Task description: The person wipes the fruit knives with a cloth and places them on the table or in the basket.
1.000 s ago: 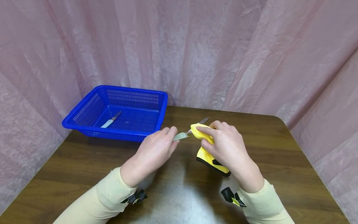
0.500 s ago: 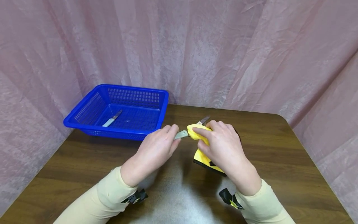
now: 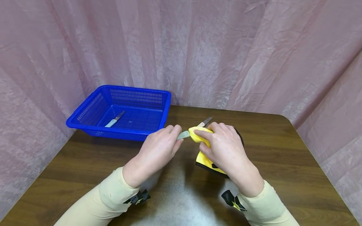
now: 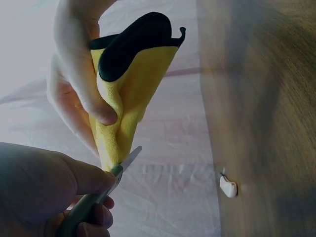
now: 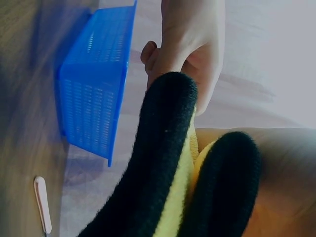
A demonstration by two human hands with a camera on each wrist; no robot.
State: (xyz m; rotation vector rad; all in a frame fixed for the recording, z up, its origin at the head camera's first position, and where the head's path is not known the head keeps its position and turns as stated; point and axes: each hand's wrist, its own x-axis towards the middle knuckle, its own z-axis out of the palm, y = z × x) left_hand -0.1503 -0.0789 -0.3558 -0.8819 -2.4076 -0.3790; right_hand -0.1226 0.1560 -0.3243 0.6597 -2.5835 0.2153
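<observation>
My left hand (image 3: 161, 142) grips the pale green handle of a knife (image 3: 183, 135). In the left wrist view, part of this knife's blade (image 4: 131, 158) shows beside a yellow cloth with black edging (image 4: 129, 89). My right hand (image 3: 226, 146) pinches the folded cloth (image 3: 199, 135) against the knife, just past its handle. From the head, the cloth hides the held blade. A second knife (image 3: 201, 124), with a pale pinkish handle, lies on the table behind the cloth; it also appears as a pale handle (image 5: 42, 205) in the right wrist view.
A blue plastic basket (image 3: 127, 133) stands at the back left of the wooden table (image 3: 268, 150). Inside it lies a knife with a pale blue handle (image 3: 111, 122). Pink curtains (image 3: 181, 50) hang behind the table and at both sides.
My right hand and the cloth have shifted slightly left along the held knife, toward its handle. More of the knife on the table shows. My left hand has barely moved.
</observation>
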